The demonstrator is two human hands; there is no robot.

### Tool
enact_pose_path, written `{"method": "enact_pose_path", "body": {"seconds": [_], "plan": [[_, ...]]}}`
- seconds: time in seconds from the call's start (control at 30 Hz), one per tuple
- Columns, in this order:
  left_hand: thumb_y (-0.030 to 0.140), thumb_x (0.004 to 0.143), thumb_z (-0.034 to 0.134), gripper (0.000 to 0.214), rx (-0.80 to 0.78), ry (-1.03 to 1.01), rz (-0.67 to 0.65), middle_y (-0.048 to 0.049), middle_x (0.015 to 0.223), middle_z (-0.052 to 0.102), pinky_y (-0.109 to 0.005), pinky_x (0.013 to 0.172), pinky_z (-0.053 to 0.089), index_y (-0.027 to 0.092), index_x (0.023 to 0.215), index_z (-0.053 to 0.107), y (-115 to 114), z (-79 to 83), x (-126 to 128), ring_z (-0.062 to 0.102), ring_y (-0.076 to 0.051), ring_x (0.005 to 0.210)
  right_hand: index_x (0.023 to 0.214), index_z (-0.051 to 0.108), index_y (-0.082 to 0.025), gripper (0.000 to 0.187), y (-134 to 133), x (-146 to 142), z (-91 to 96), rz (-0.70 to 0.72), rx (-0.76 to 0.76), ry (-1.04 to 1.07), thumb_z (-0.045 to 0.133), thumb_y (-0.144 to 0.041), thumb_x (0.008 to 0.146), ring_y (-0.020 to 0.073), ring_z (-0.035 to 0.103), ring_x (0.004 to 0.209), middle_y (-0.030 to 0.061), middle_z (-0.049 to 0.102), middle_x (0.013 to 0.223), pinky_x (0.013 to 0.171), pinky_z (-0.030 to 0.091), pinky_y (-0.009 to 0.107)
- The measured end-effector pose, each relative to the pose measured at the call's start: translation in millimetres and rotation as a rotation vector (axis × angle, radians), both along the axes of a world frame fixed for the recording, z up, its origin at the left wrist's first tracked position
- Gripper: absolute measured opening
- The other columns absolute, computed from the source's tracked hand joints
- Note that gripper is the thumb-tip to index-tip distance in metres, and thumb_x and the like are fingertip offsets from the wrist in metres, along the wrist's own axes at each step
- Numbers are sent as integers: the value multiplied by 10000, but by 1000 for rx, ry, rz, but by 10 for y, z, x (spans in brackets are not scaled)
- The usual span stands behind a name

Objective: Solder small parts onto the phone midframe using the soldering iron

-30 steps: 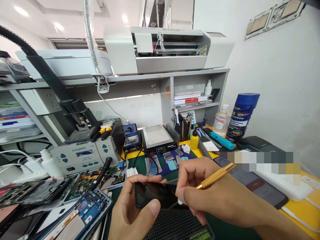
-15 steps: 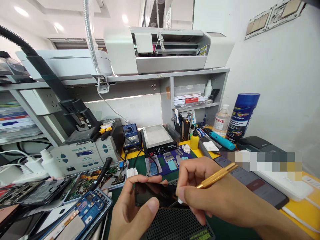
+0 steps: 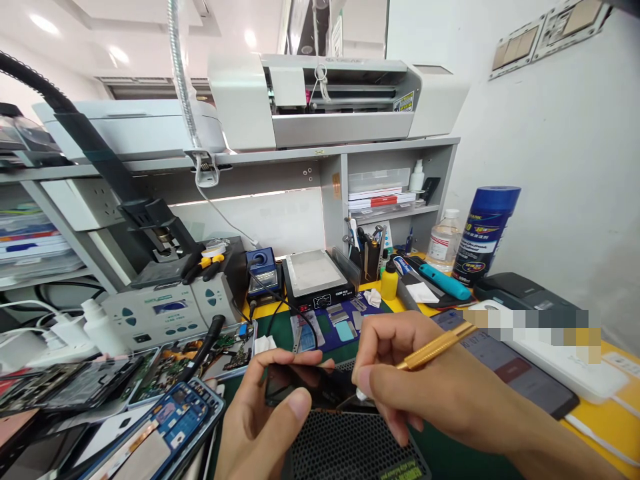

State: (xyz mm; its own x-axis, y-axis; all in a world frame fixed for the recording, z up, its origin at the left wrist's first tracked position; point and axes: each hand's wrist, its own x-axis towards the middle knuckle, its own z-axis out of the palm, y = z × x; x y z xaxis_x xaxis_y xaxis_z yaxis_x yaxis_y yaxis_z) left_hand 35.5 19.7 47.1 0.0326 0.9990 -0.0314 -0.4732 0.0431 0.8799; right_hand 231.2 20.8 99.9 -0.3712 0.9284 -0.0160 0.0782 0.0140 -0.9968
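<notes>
My left hand grips the left end of a dark, glossy phone, thumb in front and fingers behind. The phone is tilted above a black honeycomb mat. Pinched like a pen in my right hand is a gold-handled craft knife. Its thin tip lies against the phone's near lower edge. A small white bit shows by my right fingertips; I cannot tell what it is. My right fingers hide the right end of the phone.
Opened phones and blue phone frames crowd the left. A heating plate, a yellow bottle and a tool holder stand behind. To the right lie a lit phone and a white power bank; a blue spray can stands farther back.
The phone and my left hand have shifted slightly left. My right hand stays nearly in place, the knife tip still at the phone's lower edge.
</notes>
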Motion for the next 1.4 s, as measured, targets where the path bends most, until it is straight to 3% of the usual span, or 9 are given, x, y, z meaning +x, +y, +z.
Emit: {"method": "enact_pose_path", "body": {"seconds": [0.5, 1.4], "plan": [[467, 606, 966, 499, 17, 17, 5, -104, 1051, 817, -382, 856, 581, 205, 950, 715, 31, -51, -23, 759, -283, 912, 758, 582, -179, 165, -33, -29, -5, -26, 47, -4, 646, -109, 893, 49, 554, 461, -86, 607, 535, 445, 378, 116], [445, 643, 943, 441, 41, 18, 9, -104, 1049, 811, -368, 777, 606, 207, 942, 722, 33, -74, -11, 756, -292, 922, 757, 567, -181, 164, 17, -22, -6, -10, 11, -15, 597, -79, 881, 52, 562, 428, -88, 592, 498, 413, 357, 107]]}}
